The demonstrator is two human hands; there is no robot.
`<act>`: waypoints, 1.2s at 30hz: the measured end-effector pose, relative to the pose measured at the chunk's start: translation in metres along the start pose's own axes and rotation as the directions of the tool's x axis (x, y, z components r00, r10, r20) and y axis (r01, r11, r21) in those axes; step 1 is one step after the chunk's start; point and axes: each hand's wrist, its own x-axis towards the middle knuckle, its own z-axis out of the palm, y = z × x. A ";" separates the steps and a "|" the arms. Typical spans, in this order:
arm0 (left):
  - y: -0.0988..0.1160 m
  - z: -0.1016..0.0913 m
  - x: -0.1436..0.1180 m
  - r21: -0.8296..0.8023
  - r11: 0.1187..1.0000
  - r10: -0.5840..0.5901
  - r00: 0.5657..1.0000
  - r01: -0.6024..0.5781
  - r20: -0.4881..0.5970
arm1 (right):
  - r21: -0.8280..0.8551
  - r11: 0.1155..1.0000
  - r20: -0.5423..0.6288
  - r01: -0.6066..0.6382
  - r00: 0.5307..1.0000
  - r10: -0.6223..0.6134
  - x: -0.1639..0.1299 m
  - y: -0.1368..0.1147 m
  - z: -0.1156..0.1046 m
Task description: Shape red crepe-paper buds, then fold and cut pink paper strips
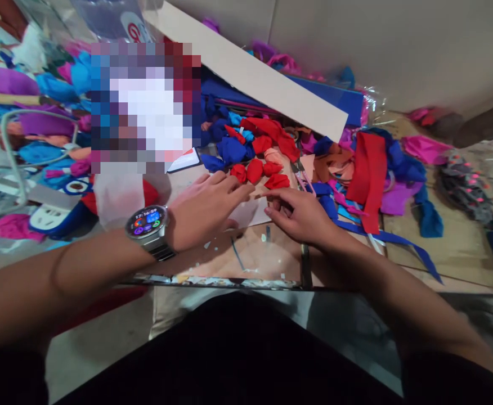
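My left hand (pixel 206 207) reaches over a white sheet (pixel 252 214) at the table's front, palm down, its fingers stretched out and its thumb apart. A smartwatch (pixel 147 222) is on that wrist. From the right, my right hand (pixel 299 212) comes to the sheet's edge; its index finger points left, its thumb is apart from it and its other fingers curl. Nothing shows in either hand. Several small red fabric pieces (pixel 254 170) lie just beyond my fingertips, bunched up. Past them are blue fabric pieces (pixel 232 149) and a longer red strip (pixel 272 132).
A long pale board (pixel 255 70) slants across the back. At right lie a red fabric band (pixel 367 180), a blue strip (pixel 415 250) and a dark cushion with pink-headed pins (pixel 466 188). Colourful scraps (pixel 48 121) and a blue-and-white device (pixel 61 211) crowd the left. A pixelated patch hides part of the table.
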 end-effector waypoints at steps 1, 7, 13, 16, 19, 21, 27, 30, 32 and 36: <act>0.000 0.000 0.001 0.000 1.000 -0.014 1.000 0.014 -0.009 | -0.002 1.000 0.012 0.021 1.000 -0.021 0.000 0.000 -0.001; -0.004 0.002 0.004 -0.092 0.994 0.052 0.998 -0.054 -0.029 | 0.019 1.000 -0.025 -0.007 1.000 0.008 0.002 0.000 0.001; -0.003 -0.004 -0.001 -0.067 0.991 0.111 0.990 -0.116 -0.082 | -0.005 1.000 -0.001 -0.014 1.000 0.014 0.001 0.000 0.002; 0.003 -0.003 -0.002 -0.002 0.983 0.184 0.981 -0.184 -0.055 | -0.015 1.000 0.008 -0.026 1.000 0.026 0.001 0.000 0.002; 0.009 0.005 -0.001 0.012 0.979 0.203 0.979 -0.202 -0.011 | -0.031 0.999 0.018 -0.023 1.000 0.024 0.001 0.000 0.002; 0.011 0.011 0.000 0.012 0.983 0.186 0.983 -0.186 0.011 | -0.027 0.999 0.016 -0.027 0.999 0.028 0.001 0.000 0.002; 0.006 0.018 0.002 -0.013 0.985 0.171 0.985 -0.171 0.010 | -0.008 1.000 -0.032 0.015 0.999 -0.015 0.001 0.002 0.004; 0.004 0.016 0.002 -0.031 0.985 0.172 0.985 -0.172 -0.010 | -0.015 0.999 -0.056 0.039 0.998 -0.040 0.000 0.003 0.005; 0.002 0.015 0.002 -0.053 0.984 0.172 0.985 -0.172 -0.011 | -0.020 0.999 -0.060 0.047 0.997 -0.049 0.000 0.002 0.005; -0.001 0.014 0.003 -0.096 0.980 0.173 0.985 -0.173 -0.016 | -0.014 0.999 -0.060 0.053 0.997 -0.054 0.000 0.000 0.006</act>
